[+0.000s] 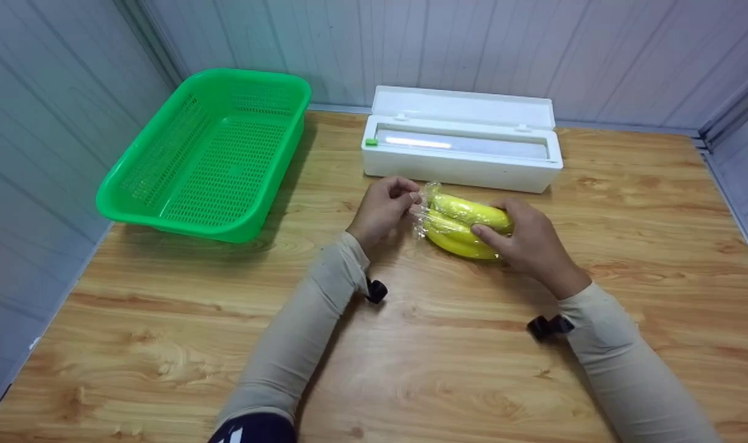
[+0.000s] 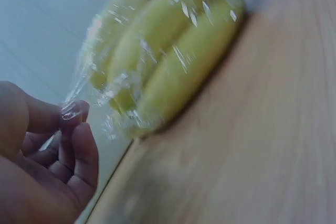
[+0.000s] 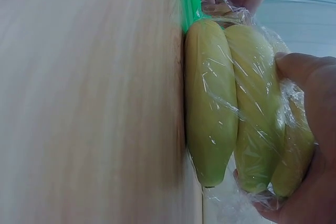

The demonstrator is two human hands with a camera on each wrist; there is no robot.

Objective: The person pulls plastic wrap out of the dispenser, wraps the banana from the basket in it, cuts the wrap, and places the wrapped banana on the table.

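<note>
A bunch of yellow bananas [image 1: 466, 227], wrapped in clear plastic film [image 2: 121, 85], lies on the table in front of the white box. My right hand [image 1: 534, 243] grips the bunch from its right end, thumb on top. At the left end, my left hand [image 1: 383, 209] pinches a gathered edge of the film between thumb and fingers. The left wrist view shows the film stretched from those fingertips to the bananas [image 2: 173, 51]. In the right wrist view several bananas [image 3: 210, 103] sit side by side under the shiny film, and the right thumb presses one of them.
A long white cling film dispenser box [image 1: 460, 169] stands behind the bananas with its lid [image 1: 463, 107] raised and a green slider [image 1: 371, 142] at its left. A green plastic basket [image 1: 260, 209] stands at the back left. Panelled walls border the wooden table [image 1: 447, 369].
</note>
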